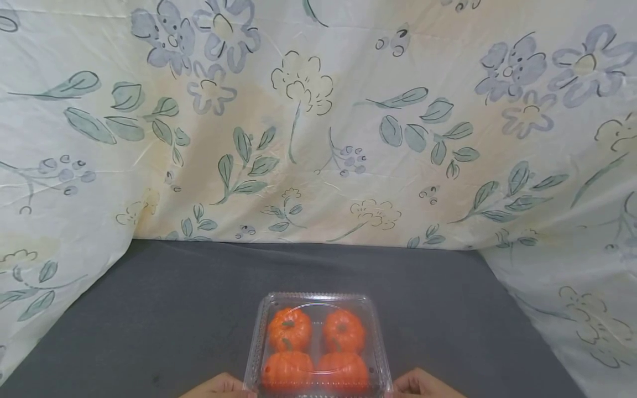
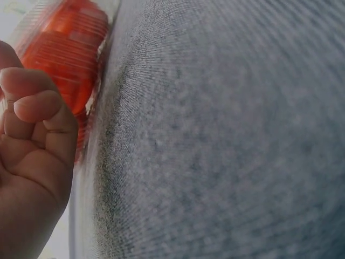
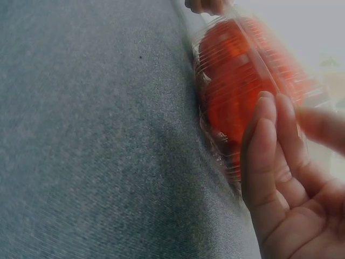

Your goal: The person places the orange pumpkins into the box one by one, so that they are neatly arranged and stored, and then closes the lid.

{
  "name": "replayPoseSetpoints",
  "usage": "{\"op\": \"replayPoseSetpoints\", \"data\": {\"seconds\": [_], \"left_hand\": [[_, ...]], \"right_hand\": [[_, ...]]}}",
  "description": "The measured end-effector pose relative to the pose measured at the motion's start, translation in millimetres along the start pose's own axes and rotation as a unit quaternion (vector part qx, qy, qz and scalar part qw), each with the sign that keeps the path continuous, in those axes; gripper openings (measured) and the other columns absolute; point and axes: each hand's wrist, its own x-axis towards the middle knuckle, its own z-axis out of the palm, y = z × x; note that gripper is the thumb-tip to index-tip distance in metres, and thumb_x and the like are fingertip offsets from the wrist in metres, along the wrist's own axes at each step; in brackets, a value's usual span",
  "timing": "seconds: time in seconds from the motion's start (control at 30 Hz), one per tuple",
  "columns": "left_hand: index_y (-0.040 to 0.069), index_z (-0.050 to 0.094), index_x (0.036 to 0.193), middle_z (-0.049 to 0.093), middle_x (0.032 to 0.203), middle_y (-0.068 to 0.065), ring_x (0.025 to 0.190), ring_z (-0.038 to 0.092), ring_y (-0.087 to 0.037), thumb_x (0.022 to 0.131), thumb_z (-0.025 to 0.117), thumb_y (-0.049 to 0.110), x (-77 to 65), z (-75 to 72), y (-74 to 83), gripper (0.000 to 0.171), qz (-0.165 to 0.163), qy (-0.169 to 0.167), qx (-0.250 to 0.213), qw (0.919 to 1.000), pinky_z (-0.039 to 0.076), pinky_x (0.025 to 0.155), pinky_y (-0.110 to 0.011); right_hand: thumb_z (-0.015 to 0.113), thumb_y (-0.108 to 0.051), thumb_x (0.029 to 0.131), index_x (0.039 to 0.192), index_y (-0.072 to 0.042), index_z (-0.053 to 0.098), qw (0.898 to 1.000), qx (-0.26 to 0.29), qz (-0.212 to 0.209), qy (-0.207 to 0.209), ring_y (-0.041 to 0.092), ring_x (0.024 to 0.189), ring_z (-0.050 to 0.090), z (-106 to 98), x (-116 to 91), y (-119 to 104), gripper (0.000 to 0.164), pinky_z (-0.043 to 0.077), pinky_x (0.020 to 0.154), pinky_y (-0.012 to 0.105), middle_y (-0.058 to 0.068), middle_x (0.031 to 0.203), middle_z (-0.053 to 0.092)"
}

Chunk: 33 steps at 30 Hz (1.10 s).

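Observation:
A clear plastic clamshell container (image 1: 376,337) with a ribbed rim sits on the dark grey cloth, its lid down. Inside, in two rows, lie several small orange pumpkins (image 1: 290,331) with green stems. My left hand (image 1: 218,386) pinches the container's rim at the near left corner; the left wrist view shows its fingers (image 2: 38,105) curled beside the wall. At the near right corner, my right hand (image 1: 422,383) grips the rim between thumb and fingers (image 3: 262,145). The near edge of the container runs out of the head view.
The dark grey cloth (image 1: 174,309) covers the surface on both sides of the container and behind it. A pale floral curtain (image 1: 318,138) hangs along the back and comes down at the left and right.

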Motion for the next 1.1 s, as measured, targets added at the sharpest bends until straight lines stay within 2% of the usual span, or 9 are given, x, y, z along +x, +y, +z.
{"op": "replayPoseSetpoints", "data": {"seconds": [0.17,0.3,0.37,0.4,0.43,0.53,0.6,0.67,1.1], "left_hand": [[-0.034,0.029,0.081,0.054,0.065,0.014,0.052,0.044,0.006,0.098,0.036,0.012,0.4,1.0,0.8,0.05,0.001,-0.003,0.007,1.0,0.024,0.038,-0.017],[-0.031,0.03,0.08,0.052,0.064,0.015,0.051,0.042,0.006,0.098,0.036,0.015,0.3,1.4,4.8,0.049,-0.015,0.0,0.015,0.9998,0.025,0.039,-0.016],[-0.023,0.04,0.072,0.053,0.064,0.015,0.051,0.042,0.006,0.098,0.038,0.017,0.1,1.7,6.8,0.047,-0.03,0.005,0.019,0.9993,0.028,0.042,-0.015],[-0.021,0.041,0.072,0.053,0.064,0.015,0.051,0.042,0.006,0.098,0.038,0.017,0.0,1.7,7.5,0.046,-0.033,0.006,0.02,0.9992,0.029,0.043,-0.014],[-0.016,0.045,0.07,0.053,0.064,0.015,0.051,0.042,0.006,0.098,0.038,0.017,-0.1,1.6,8.0,0.043,-0.039,0.009,0.018,0.999,0.029,0.043,-0.014],[-0.018,0.045,0.071,0.053,0.064,0.015,0.052,0.043,0.006,0.098,0.038,0.017,0.1,2.2,8.7,0.044,-0.045,0.01,0.018,0.9988,0.03,0.044,-0.014],[-0.029,0.034,0.078,0.053,0.064,0.015,0.052,0.043,0.006,0.098,0.038,0.016,0.3,2.0,8.7,0.049,-0.046,0.009,0.016,0.9988,0.03,0.044,-0.014],[-0.033,0.028,0.083,0.053,0.064,0.015,0.052,0.043,0.006,0.098,0.038,0.016,0.5,2.1,8.4,0.052,-0.044,0.006,0.015,0.9989,0.03,0.044,-0.014],[-0.032,0.031,0.083,0.054,0.066,0.015,0.054,0.045,0.008,0.098,0.037,0.014,0.3,1.0,6.4,0.049,-0.017,-0.005,0.02,0.9996,0.031,0.045,-0.012]], "right_hand": [[0.042,-0.018,0.097,0.099,0.027,0.051,1.0,0.01,0.007,0.002,-0.002,0.06,0.054,1.1,-0.8,-0.5,0.046,0.045,0.055,0.018,-0.007,0.075,0.067],[0.041,-0.019,0.098,0.097,0.021,0.057,1.0,0.016,0.014,0.002,-0.002,0.059,0.053,1.4,-1.0,-1.2,0.043,0.045,0.055,0.018,-0.008,0.074,0.066],[0.041,-0.02,0.098,0.097,0.016,0.061,1.0,0.021,0.018,0.003,-0.001,0.059,0.052,1.5,-0.9,-1.4,0.041,0.044,0.054,0.018,-0.008,0.073,0.065],[0.041,-0.02,0.098,0.097,0.013,0.062,1.0,0.023,0.021,0.004,-0.001,0.059,0.052,1.6,-0.7,-1.6,0.039,0.044,0.054,0.018,-0.009,0.073,0.065],[0.041,-0.02,0.098,0.096,0.011,0.063,0.999,0.025,0.021,0.005,-0.001,0.058,0.052,1.7,-0.7,-1.5,0.038,0.044,0.054,0.018,-0.009,0.072,0.065],[0.041,-0.02,0.098,0.094,0.002,0.067,0.999,0.026,0.021,0.01,-0.002,0.058,0.053,2.2,-0.6,-1.5,0.034,0.044,0.053,0.017,-0.009,0.072,0.065],[0.042,-0.02,0.098,0.092,-0.003,0.068,0.999,0.024,0.023,0.012,-0.003,0.058,0.053,2.4,-0.8,-1.7,0.032,0.043,0.053,0.017,-0.009,0.071,0.065],[0.042,-0.02,0.098,0.09,-0.005,0.068,0.999,0.023,0.022,0.014,-0.003,0.057,0.053,2.6,-1.0,-1.8,0.031,0.043,0.052,0.016,-0.009,0.071,0.065],[0.045,-0.022,0.096,0.09,-0.008,0.069,0.999,0.03,0.036,0.012,-0.002,0.058,0.054,3.3,-0.8,-2.1,0.029,0.043,0.052,0.016,-0.008,0.072,0.065]]}}
